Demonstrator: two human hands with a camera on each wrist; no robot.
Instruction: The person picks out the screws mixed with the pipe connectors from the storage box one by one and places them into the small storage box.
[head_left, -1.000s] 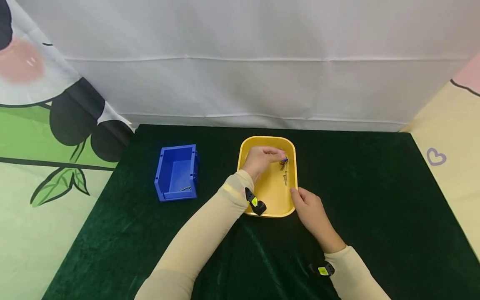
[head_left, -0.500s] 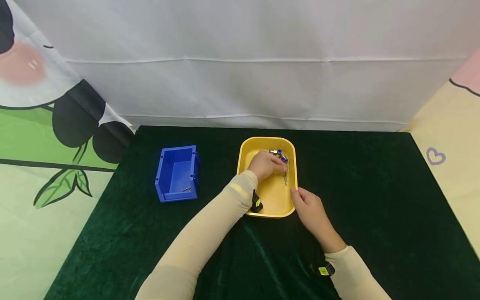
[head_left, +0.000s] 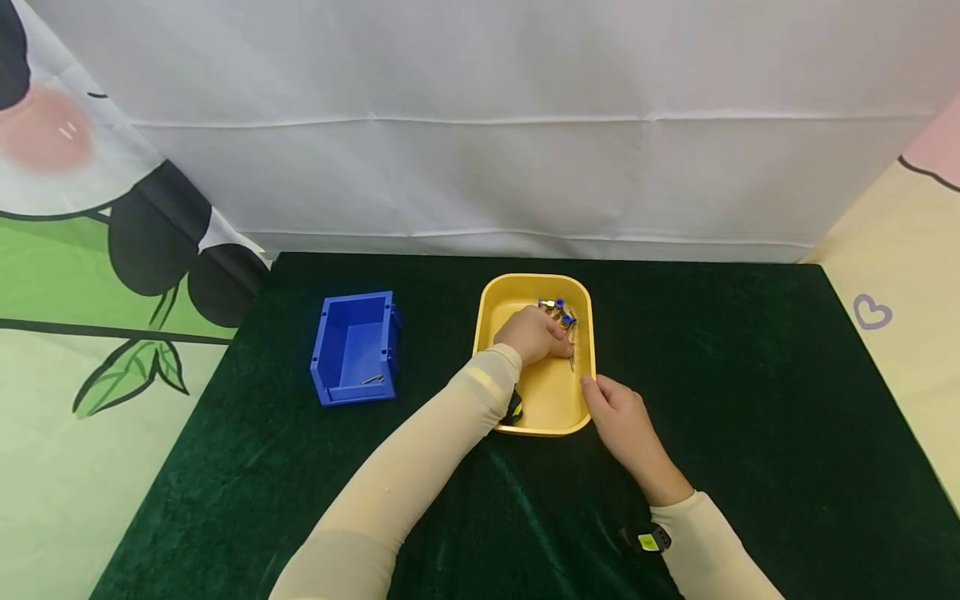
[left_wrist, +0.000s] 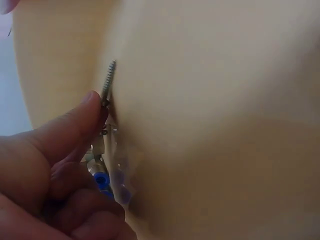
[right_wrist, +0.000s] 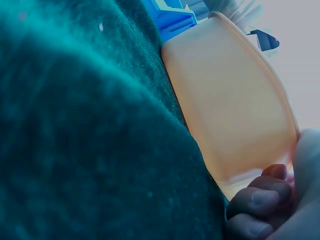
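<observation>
My left hand (head_left: 532, 335) is inside the yellow tray (head_left: 543, 408), near its right side. In the left wrist view, the thumb and fingers of that hand pinch a metal screw (left_wrist: 109, 80) near its head, the threaded end pointing away. Beyond the fingers lie brass fittings with blue ends (left_wrist: 101, 179), partly hidden by the hand. From above, those fittings (head_left: 558, 310) sit in the tray's far right part. At the tray's right front rim, my right hand (head_left: 622, 417) grips the edge, thumb on top and fingers curled under outside, as the right wrist view shows.
To the left of the tray stands a blue open-front bin (head_left: 352, 346) with a small screw (head_left: 372, 379) near its front lip. Both containers rest on a dark green velvet cloth (head_left: 735, 375). A white curtain (head_left: 487, 167) hangs behind the table.
My left hand has drawn back from the fittings toward the screws lower in the tray, uncovering the fittings. The right hand stays at the rim.
</observation>
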